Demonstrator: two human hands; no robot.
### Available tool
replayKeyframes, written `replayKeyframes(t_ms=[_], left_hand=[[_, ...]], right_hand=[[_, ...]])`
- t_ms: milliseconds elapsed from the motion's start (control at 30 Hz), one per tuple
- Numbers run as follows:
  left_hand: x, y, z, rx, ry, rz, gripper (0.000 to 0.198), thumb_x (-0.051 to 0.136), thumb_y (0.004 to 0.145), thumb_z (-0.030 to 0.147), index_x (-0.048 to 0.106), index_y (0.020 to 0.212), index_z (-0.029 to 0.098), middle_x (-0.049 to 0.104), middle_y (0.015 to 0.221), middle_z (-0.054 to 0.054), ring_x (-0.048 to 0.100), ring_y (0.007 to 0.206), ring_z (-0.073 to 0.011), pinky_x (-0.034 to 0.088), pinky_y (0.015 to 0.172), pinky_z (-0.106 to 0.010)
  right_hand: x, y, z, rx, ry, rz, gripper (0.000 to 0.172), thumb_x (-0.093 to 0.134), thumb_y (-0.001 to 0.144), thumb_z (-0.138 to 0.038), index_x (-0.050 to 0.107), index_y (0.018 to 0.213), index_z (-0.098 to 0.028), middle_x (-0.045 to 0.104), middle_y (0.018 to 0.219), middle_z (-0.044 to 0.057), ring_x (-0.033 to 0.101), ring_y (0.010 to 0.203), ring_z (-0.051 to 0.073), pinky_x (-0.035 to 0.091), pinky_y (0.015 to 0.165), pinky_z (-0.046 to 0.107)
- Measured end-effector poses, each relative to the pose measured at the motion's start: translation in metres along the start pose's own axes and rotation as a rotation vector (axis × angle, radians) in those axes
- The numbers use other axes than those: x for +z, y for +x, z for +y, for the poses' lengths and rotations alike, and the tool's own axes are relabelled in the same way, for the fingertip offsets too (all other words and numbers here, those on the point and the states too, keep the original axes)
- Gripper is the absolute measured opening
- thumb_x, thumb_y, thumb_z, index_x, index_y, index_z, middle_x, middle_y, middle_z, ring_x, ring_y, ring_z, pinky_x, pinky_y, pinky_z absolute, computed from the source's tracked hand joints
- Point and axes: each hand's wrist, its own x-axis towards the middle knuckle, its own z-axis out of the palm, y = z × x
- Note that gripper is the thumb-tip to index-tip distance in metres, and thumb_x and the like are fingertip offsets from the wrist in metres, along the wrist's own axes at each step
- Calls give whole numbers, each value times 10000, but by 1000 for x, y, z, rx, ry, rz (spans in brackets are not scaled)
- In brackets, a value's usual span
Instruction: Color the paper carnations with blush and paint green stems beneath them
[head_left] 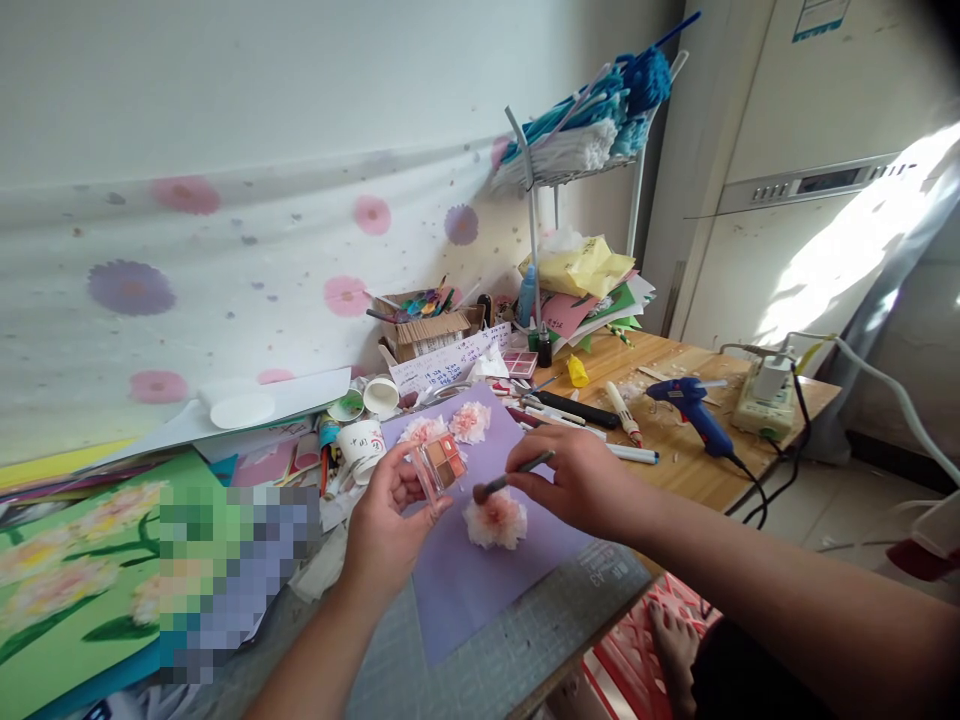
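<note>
My left hand (390, 520) is closed around a small clear-lidded makeup palette (442, 464) with brown and orange pans, held open above a purple paper sheet (480, 590). My right hand (574, 478) pinches a small dark brush (514, 475), its tip pointing left just above a pink-and-white tissue flower (496, 521) lying on the purple sheet. Two more tissue flowers (470, 421) rest at the sheet's far end, behind the palette.
A grey cutting mat (525, 640) lies under the purple sheet. A blue glue gun (694, 405), pens, paper cups (361, 447), a power strip (765, 405) and stacked coloured papers crowd the wooden table. A green flower picture (82, 570) lies at the left. A red stool shows below.
</note>
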Motion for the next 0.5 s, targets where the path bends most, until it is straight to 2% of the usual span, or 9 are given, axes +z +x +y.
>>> replayKeyframes(t_ms=[100,233,333,433,500], left_hand=[[0,1,-1,7,-2,6,692,830,577,263,513,1191,227,720,878,1,727,860,-252,548,852,-398],[0,1,0,8,-2,12,699,829,568,261,516,1191,217,715,879,-4,723,847,-247,551,846,-398],[0,2,0,8,-2,18,693,825,564,259,517,1184,218,709,870,2,722,843,-240,552,850,-394],[-1,2,-1,7,-6,23,694,823,556,254,513,1177,228,700,856,16,721,834,-234,551,856,-391],[-1,2,-1,5,-7,25,691,823,553,251,515,1172,232,702,864,16,721,838,-235,549,864,-396]], right_hand=[[1,1,0,13,55,-95,69,673,833,-153,734,811,-176,763,809,39,677,727,164,471,629,258],[2,2,2,17,-31,0,72,678,831,-154,744,813,-179,768,830,53,687,786,191,472,646,277],[-2,2,4,21,3,-31,66,687,820,-162,739,788,-188,766,811,43,692,762,186,479,642,275],[-7,1,7,44,18,36,69,679,815,-161,728,778,-191,764,815,45,694,763,192,498,690,296],[-12,0,8,43,64,18,69,671,819,-169,723,779,-193,762,813,38,697,765,185,507,718,296]])
